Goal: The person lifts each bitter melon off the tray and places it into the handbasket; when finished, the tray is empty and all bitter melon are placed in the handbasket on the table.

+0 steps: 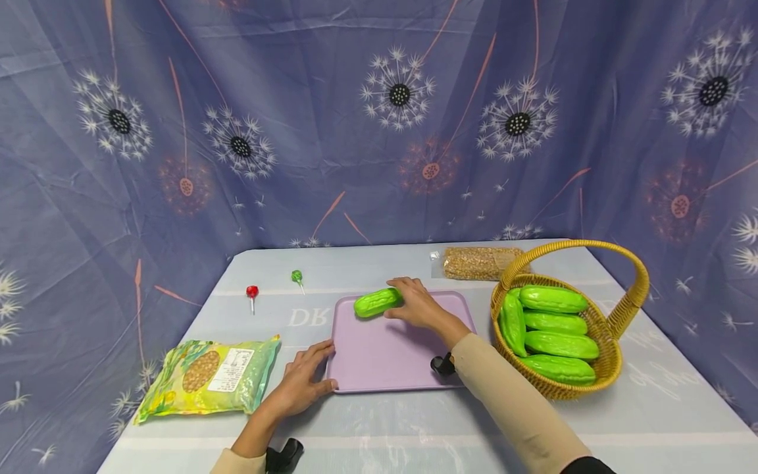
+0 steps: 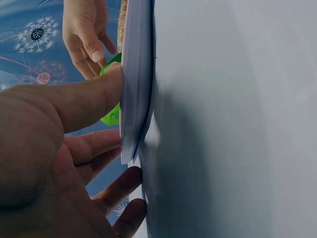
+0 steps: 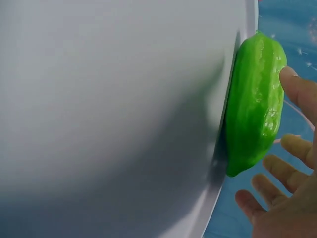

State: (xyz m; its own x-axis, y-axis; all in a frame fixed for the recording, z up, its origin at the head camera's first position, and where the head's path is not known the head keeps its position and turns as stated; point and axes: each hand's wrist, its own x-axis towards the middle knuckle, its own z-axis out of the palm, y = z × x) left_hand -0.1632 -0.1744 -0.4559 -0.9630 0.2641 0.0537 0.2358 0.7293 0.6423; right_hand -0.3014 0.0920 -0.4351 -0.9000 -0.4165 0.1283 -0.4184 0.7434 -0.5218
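A bright green bitter melon (image 1: 374,303) with a ribbed, bumpy skin lies at the far left part of a light purple tray (image 1: 385,362). My right hand (image 1: 419,304) is at its right end, fingers spread and not wrapped round it; in the right wrist view the thumb (image 3: 292,82) is at the melon's (image 3: 256,104) side. At the tray's near left corner is my left hand (image 1: 302,382). In the left wrist view its thumb (image 2: 94,99) touches the tray rim (image 2: 136,84), while the other fingers spread loosely beside the edge.
A wicker basket (image 1: 553,391) with several bitter melons (image 1: 562,343) stands right of the tray. A yellow-green bag (image 1: 204,378) lies at the left, with a red lollipop (image 1: 252,291) and a green lollipop (image 1: 297,276) farther back. Behind the tray lies a clear grain packet (image 1: 476,263).
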